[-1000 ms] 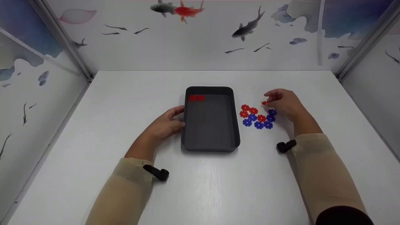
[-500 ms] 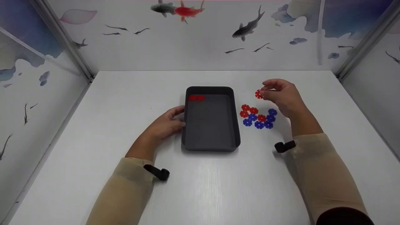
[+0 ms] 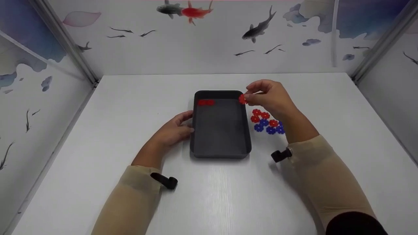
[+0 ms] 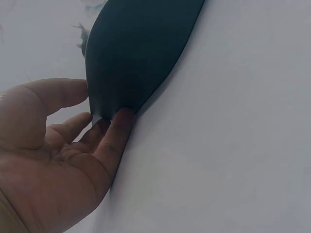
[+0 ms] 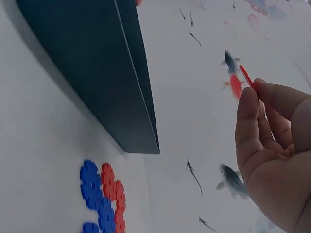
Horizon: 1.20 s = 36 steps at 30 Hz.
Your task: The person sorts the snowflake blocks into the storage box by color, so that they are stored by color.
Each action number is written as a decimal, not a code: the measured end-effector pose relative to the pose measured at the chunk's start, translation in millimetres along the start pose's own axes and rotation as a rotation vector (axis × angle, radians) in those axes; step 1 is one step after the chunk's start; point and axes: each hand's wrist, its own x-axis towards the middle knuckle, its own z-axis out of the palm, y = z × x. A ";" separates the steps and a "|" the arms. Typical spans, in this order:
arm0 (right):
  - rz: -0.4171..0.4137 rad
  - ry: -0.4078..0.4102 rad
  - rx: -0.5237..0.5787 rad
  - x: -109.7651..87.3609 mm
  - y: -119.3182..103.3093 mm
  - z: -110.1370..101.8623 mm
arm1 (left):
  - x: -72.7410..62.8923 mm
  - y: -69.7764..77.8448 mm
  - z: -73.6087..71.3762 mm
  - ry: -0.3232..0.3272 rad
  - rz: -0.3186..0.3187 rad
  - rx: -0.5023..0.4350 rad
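In the head view, my right hand [image 3: 273, 99] pinches a red snowflake disc [image 3: 242, 99] between thumb and fingertips, over the right rim near the tray's far right corner. The right wrist view shows this red disc [image 5: 246, 76] edge-on, above the rim. My left hand [image 3: 171, 131] rests its fingertips against the left wall of the dark grey tray [image 3: 219, 133]. In the left wrist view, the fingers of that hand [image 4: 63, 145] touch the outer wall of the tray [image 4: 136, 53]. Two red discs [image 3: 205, 102] lie side by side in the tray's far left corner.
Right of the tray, red discs [image 3: 256, 118] and blue discs [image 3: 270, 130] lie loosely grouped on the white table [image 3: 209, 195]. My right forearm partly covers the group. Printed panels [image 3: 209, 49] stand around the table's back and sides.
My right hand has lifted the red disc from beside the loose group and carried it left to the tray's right rim. My left hand and the tray have stayed in place.
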 end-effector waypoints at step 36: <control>0.206 0.140 -0.227 81.9 24.9 95.8 | -0.7 0.5 1.7 -0.006 0.019 -0.021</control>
